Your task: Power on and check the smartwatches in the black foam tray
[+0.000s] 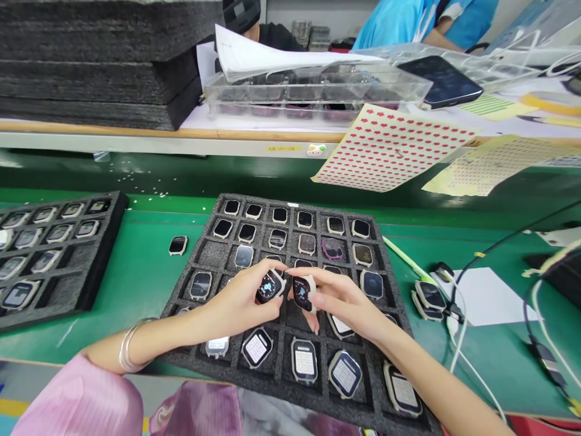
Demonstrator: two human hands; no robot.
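My left hand (249, 293) is closed on a smartwatch case (270, 286) whose lit face shows a dial. Close beside it, my right hand (342, 297) grips a second smartwatch case (303, 292) by its edges; its screen is also lit, and its body is pale. Neither watch has a strap. Both hands are above a black foam tray (281, 380), which holds rows of similar watch cases in square pockets. The back rows have dark screens, while several in the front rows, such as this watch (304, 361), show white lit screens. My hands and forearms hide some pockets.
Another foam tray of watches (97, 266) lies at left, with a single watch (178, 245) between the trays. Cables (460, 345) and a few watches (429, 300) are at right. Sticker sheets (390, 148) hang from the shelf. Behind sits a person in blue (399, 24).
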